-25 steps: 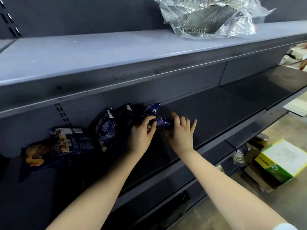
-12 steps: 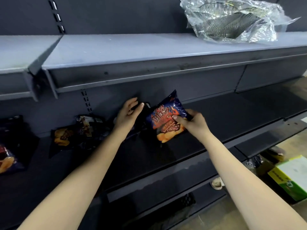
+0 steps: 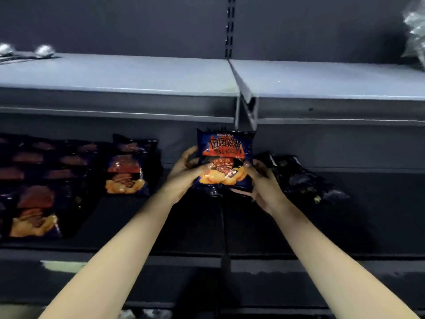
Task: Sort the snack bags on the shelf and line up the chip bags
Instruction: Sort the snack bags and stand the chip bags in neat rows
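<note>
Forearms reach in over the front edge of the shelf [image 3: 345, 226]. The left hand [image 3: 184, 178] and right hand [image 3: 264, 185] now both grip one chip bag [image 3: 226, 157] by its lower sides, thumbs on its face and fingers curled behind. Half a second ago the right hand alone pinched it, tilted. The bag now stands upright, label forward, at the mid-shelf seam, between the lined-up bags [image 3: 127, 171] toward the left end and a dark heap of snack bags [image 3: 296, 176] at the back right. It is likely headed for the row.
</note>
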A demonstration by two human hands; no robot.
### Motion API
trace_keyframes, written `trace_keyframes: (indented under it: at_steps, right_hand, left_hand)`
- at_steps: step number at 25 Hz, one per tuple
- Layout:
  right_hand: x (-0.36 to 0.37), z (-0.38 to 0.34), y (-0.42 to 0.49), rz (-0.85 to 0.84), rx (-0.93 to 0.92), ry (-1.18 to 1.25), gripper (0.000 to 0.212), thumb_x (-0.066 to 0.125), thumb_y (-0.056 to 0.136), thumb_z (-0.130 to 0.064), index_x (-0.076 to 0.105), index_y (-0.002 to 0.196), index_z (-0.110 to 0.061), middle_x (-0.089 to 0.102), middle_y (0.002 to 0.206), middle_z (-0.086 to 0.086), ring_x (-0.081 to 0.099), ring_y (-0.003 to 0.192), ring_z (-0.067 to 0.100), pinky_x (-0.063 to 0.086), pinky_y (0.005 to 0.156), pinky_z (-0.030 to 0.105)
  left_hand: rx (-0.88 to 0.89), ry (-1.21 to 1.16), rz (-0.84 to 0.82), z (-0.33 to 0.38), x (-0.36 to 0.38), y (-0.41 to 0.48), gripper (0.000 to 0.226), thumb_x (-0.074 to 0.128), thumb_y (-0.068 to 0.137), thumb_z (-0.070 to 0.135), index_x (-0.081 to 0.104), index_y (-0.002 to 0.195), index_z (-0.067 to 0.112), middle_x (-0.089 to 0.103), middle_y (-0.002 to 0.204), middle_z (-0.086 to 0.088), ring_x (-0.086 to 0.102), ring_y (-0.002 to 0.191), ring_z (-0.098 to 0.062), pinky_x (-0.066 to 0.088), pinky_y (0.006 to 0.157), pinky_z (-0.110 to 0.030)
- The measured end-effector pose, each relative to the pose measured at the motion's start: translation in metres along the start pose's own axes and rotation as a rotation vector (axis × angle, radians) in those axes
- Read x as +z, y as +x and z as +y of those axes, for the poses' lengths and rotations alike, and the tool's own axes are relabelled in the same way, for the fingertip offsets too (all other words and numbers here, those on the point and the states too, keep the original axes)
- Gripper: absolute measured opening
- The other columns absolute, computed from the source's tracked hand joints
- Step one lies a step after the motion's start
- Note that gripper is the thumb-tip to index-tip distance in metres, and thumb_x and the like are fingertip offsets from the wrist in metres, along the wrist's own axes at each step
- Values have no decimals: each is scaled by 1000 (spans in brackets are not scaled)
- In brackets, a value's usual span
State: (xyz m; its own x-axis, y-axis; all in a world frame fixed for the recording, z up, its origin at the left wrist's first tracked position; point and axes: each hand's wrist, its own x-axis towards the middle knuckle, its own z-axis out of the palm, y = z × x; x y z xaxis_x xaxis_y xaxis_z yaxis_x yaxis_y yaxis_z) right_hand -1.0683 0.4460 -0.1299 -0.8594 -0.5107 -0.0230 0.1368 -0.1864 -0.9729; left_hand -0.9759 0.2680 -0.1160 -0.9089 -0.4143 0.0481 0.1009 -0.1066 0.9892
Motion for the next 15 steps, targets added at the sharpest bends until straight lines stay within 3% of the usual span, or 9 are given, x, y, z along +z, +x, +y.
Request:
trace_keyframes:
  at_steps: [2,4,7,9,13,15]
  right_hand:
    - [25,8,5,-102,1,55,24,58,89,-17,56,113,-15,68,103,1,66,94,17,55,80,41]
    - [50,13,9,-199,-1,38,43,64,81,-21,52,122,-19,65,114,1,63,105,19,51,90,44]
    - [91,24,15,-326,43,-9,61,65,80,-11,39,135,-20,60,124,4,60,112,19,52,88,35]
    - [116,36,18,-371,66,-39,69,66,78,-4,36,138,-20,59,126,9,60,112,21,51,88,35]
    - [176,72,17,-361,60,-145,75,68,78,0,33,142,-18,60,124,12,60,112,22,48,96,43]
    - [198,89,10,-321,69,-168,72,67,80,1,32,142,-16,61,120,9,62,104,13,50,92,35]
  left_hand:
    - [32,-2,66,6,-28,-7,49,66,79,-1,50,117,26,66,105,-4,62,102,-22,50,90,-37]
    - [39,5,120,9,-59,-14,49,66,79,-2,52,118,23,64,107,-4,61,102,-19,50,87,-31]
    - [38,61,187,10,-106,-25,58,70,77,2,49,128,20,62,116,-7,59,110,-20,48,93,-33]
    - [49,123,236,12,-132,-35,53,68,79,3,51,124,23,62,113,-3,59,106,-17,49,90,-29]
    - [36,249,264,10,-191,-60,59,69,81,10,46,135,20,58,125,-4,56,114,-15,47,98,-33]
    - [23,319,258,9,-210,-72,58,66,84,13,43,136,23,55,127,6,53,117,-8,43,100,-26]
